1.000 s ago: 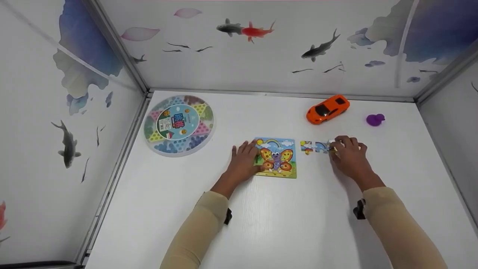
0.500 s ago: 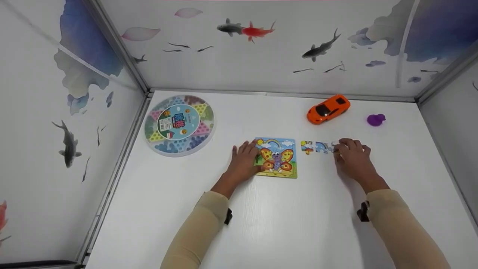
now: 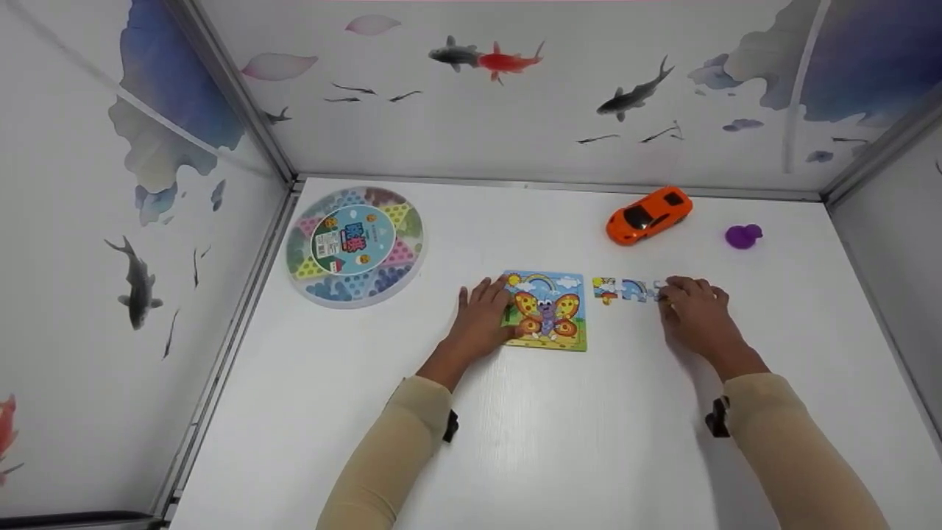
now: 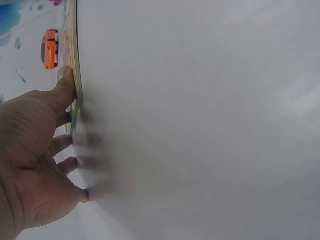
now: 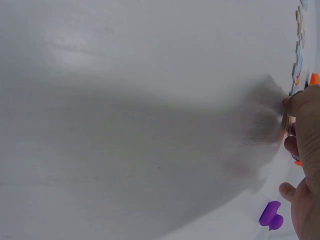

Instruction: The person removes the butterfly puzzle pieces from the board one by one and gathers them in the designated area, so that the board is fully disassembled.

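A square butterfly jigsaw puzzle (image 3: 548, 313) lies flat on the white table in the head view. My left hand (image 3: 480, 316) rests on its left edge with the fingers spread; the left wrist view shows the thumb (image 4: 65, 87) on the board's edge. To the right of the board are two loose puzzle pieces, one with a sun and cloud (image 3: 605, 287) and one with a rainbow (image 3: 633, 290). At the right end of this row, my right hand (image 3: 695, 313) pinches a third puzzle piece (image 3: 657, 291), mostly hidden by the fingertips.
An orange toy car (image 3: 649, 215) stands behind the loose pieces, with a purple toy duck (image 3: 743, 236) to its right. A round Chinese checkers box (image 3: 357, 246) lies at the back left. Printed walls (image 3: 530, 110) border the table (image 3: 515, 442).
My right hand has shifted slightly right and come down a little, leaving more of the rainbow piece and the third piece visible. The left hand and the butterfly puzzle have stayed put.
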Tool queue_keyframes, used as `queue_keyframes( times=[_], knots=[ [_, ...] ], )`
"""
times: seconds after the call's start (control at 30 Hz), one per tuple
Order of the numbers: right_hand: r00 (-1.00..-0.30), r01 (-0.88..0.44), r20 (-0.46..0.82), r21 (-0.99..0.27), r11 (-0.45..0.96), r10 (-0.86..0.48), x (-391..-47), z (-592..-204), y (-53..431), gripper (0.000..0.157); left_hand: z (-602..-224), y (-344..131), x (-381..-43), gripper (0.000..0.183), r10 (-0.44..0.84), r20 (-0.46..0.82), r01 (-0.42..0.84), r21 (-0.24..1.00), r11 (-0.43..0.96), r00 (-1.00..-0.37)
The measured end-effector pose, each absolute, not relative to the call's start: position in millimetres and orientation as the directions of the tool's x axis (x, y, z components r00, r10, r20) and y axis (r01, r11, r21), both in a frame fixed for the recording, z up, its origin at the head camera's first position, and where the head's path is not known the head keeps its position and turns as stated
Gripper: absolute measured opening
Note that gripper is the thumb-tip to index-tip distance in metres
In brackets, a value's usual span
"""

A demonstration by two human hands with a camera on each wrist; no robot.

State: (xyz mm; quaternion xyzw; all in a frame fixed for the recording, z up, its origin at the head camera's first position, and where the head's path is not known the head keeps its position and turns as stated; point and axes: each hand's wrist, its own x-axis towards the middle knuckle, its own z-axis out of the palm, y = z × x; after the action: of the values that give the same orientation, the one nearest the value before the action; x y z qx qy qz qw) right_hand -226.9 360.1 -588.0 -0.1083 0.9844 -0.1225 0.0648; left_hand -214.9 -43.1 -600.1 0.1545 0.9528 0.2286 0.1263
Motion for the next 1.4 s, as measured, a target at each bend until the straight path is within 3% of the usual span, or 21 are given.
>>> queue_keyframes(
  times=[0.6, 1.07, 1.4],
  knots=[
    [-0.962, -0.214, -0.112, -0.247, 0.945, -0.248, -226, -588, 362, 0.037, -600, -44, -215, 0.052, 0.361, -0.163, 0.248, 0.476, 0.844, -0.918],
    [-0.967, -0.178, -0.118, -0.31, 0.934, -0.224, -223, -587, 361, 0.042, -602, -42, -215, 0.052, 0.361, -0.173, 0.244, 0.474, 0.846, -0.916],
    [-0.973, -0.195, -0.052, -0.33, 0.924, -0.224, -229, -588, 331, 0.046, -599, -41, -215, 0.078, 0.345, -0.178, 0.235, 0.453, 0.86, -0.921]
  ],
)
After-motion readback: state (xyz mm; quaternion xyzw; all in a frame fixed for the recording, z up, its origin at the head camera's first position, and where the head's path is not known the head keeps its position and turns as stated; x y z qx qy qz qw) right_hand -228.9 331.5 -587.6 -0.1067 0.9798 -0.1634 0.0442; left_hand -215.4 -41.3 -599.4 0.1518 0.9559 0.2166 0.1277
